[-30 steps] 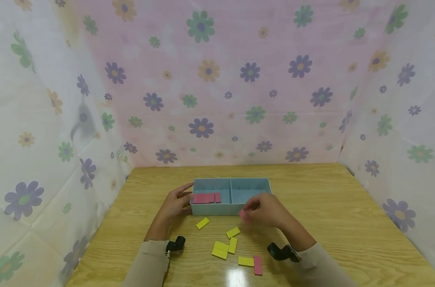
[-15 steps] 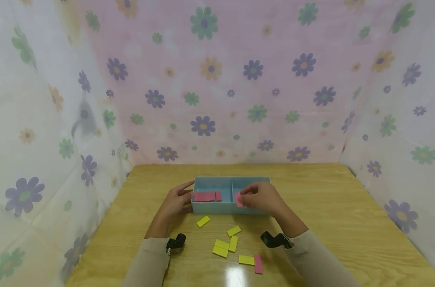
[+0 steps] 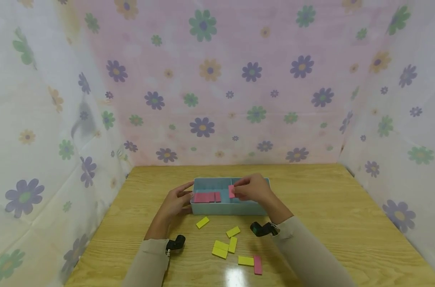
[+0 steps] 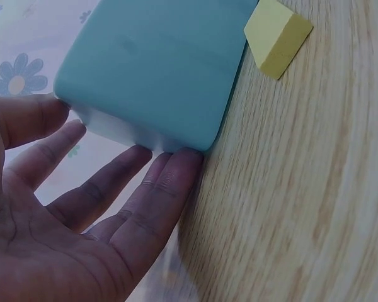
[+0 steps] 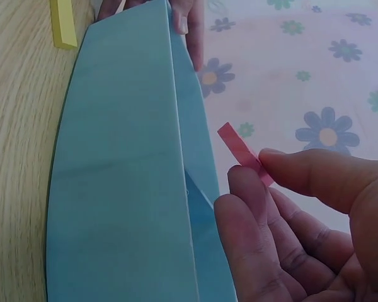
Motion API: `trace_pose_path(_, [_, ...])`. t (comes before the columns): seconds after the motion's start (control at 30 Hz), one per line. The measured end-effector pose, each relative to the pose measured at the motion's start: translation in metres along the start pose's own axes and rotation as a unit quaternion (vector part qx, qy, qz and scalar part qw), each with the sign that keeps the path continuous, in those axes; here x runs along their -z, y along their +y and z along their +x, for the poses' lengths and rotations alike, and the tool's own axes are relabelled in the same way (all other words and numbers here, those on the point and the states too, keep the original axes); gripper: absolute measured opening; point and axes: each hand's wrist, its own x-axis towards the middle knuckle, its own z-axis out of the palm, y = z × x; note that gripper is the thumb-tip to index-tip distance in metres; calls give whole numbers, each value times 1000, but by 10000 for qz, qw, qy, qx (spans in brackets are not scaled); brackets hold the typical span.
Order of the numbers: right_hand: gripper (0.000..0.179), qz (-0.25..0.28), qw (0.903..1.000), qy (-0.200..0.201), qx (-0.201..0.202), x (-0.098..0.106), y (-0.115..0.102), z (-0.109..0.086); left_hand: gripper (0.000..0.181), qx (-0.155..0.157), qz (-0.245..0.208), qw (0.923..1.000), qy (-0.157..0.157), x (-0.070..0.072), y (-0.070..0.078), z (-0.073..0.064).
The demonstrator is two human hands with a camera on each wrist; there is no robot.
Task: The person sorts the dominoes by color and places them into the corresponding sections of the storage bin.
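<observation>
My right hand [image 3: 254, 188] pinches a small pink rectangular block [image 3: 231, 191] between thumb and fingertips, above the divider of a light blue two-compartment box [image 3: 217, 209]. In the right wrist view the pink block [image 5: 240, 148] slants up past the box rim. My left hand [image 3: 175, 204] touches the box's left end, thumb at the rim; the left wrist view shows its long fingers [image 4: 167, 195] spread against that end wall. Several pink blocks [image 3: 204, 197] lie side by side in the left compartment. The right hand and wrist partly cover the right compartment.
Several yellow blocks [image 3: 221, 249] lie scattered on the wooden table [image 3: 310, 207] in front of the box. One pink block [image 3: 258, 265] lies against a yellow block [image 3: 246, 261] near the front. Flower-patterned cloth [image 3: 217, 87] surrounds the table.
My right hand has carried the pink block from in front of the box up and leftward, over the right compartment to the divider. The left hand stays at the box's left end.
</observation>
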Motion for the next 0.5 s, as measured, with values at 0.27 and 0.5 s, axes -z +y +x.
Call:
trace_pose_path(0.27, [20,-3,9998,131,-147,-5,-3,12,54,-34,-44,10000,-51,0,-1,1])
trace_pose_path(0.5, [23,-65,9997,159,-179,-7,-6,20,54,-40,-69,10000,-24,0,1,0])
